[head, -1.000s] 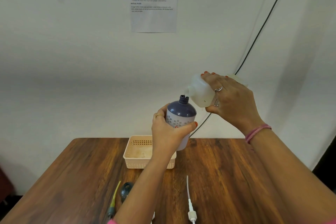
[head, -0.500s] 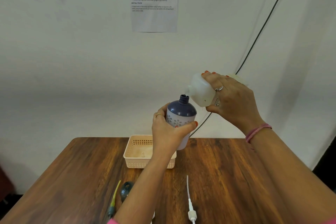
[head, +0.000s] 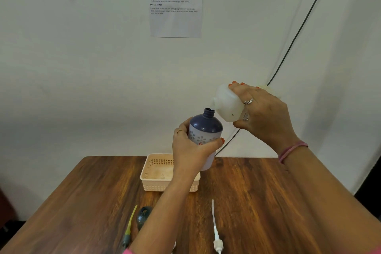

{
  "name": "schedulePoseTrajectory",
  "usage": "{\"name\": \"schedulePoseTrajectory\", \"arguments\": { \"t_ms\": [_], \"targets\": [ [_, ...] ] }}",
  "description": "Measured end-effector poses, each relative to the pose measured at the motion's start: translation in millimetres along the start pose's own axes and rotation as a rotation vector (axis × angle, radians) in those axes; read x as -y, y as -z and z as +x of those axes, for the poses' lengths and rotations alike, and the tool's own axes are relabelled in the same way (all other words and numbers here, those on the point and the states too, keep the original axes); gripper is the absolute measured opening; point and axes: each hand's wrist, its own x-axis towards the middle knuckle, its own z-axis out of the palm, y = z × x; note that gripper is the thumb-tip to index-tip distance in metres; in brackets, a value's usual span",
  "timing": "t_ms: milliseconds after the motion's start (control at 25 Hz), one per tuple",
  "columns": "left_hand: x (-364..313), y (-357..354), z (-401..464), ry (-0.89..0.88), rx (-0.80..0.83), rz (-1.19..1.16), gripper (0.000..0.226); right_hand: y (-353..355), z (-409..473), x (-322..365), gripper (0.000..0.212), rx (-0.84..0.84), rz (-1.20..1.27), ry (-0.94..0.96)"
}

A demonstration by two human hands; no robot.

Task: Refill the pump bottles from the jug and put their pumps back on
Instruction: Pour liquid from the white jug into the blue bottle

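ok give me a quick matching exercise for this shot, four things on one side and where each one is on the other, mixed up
Things:
1. purple-topped bottle
2. jug
3. white pump
4. basket

Places:
A. tipped in the right hand
B. lying loose on the table, near edge
C. on the table behind the left arm
D. upright in the left hand

Pairs: 1-D, 2-A, 3-B, 4-C
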Motion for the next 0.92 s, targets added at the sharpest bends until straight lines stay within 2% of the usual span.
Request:
{"name": "schedulePoseTrajectory", "arguments": {
  "t_ms": [920],
  "targets": [
    [-2.7,0.4,-4.4,-0.030,0.002,-0.004,0.075,8.5,-1.9,3.3,0.079,-0.005,-0.015,0.005]
  ]
}}
